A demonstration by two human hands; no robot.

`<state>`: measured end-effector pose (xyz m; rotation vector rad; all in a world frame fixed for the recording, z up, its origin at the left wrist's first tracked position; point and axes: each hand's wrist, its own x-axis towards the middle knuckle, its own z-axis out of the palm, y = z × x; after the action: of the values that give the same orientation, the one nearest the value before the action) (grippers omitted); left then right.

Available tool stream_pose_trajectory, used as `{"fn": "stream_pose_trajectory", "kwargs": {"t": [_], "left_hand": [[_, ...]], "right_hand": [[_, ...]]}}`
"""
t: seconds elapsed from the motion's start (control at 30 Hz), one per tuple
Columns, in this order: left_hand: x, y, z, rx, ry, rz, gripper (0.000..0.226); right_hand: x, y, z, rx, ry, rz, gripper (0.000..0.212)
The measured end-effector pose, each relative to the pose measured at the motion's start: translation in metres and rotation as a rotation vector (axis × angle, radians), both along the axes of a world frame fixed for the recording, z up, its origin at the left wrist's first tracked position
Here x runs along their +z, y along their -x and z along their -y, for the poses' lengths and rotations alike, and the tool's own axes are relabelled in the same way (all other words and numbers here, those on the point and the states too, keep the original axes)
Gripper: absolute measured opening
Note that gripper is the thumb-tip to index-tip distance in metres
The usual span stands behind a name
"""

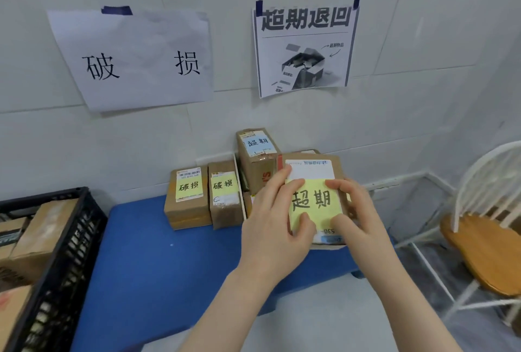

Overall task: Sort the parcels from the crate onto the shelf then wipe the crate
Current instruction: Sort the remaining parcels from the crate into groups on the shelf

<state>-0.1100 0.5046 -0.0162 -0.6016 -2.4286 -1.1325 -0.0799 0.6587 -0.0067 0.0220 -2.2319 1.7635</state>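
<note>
**Parcel marked 超期 held in both hands over the blue shelf**

Parcel (311,182), a brown cardboard box with a white shipping label and a yellow sticky note (313,205) reading 超期, is gripped from both sides above the right end of the blue shelf (158,253). The left hand (275,227) curls round its left edge, thumb pressed on the lower part of the note and forefinger reaching up to the label's top left corner. The right hand (356,213) clamps the right edge, thumb lying on the note's lower right and the other fingers bent over its upper right corner. Whether the box's underside touches the shelf cannot be told.

Just behind it, against the wall at the shelf's back edge, stands a taller parcel with a blue 超期 label (258,154). A thin white divider (239,185) separates that side from two upright parcels to the left, each with a yellow 破损 note: one (189,199) further left, the other (225,196) touching the divider.

On the wall above, a white sheet reading 破损 (132,61) hangs over the left pair, and a printed poster headed 超期退回 (304,47) over the right side.

At the left edge, beside the shelf's left end, a black plastic crate (62,253) holds more cardboard parcels (36,236). On the right stands a white-framed chair with a wooden seat (485,250).
</note>
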Motion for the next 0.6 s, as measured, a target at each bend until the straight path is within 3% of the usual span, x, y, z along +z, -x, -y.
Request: {"fn": "stream_pose_trajectory", "kwargs": {"t": [0.33, 0.6], "left_hand": [[-0.02, 0.077, -0.094, -0.125, 0.076, 0.076, 0.055], [-0.036, 0.176, -0.127, -0.031, 0.394, 0.093, 0.057]], "right_hand": [[-0.023, 0.073, -0.094, -0.075, 0.048, 0.069, 0.051], [-0.044, 0.189, -0.136, 0.08, 0.061, 0.129, 0.048]]}}
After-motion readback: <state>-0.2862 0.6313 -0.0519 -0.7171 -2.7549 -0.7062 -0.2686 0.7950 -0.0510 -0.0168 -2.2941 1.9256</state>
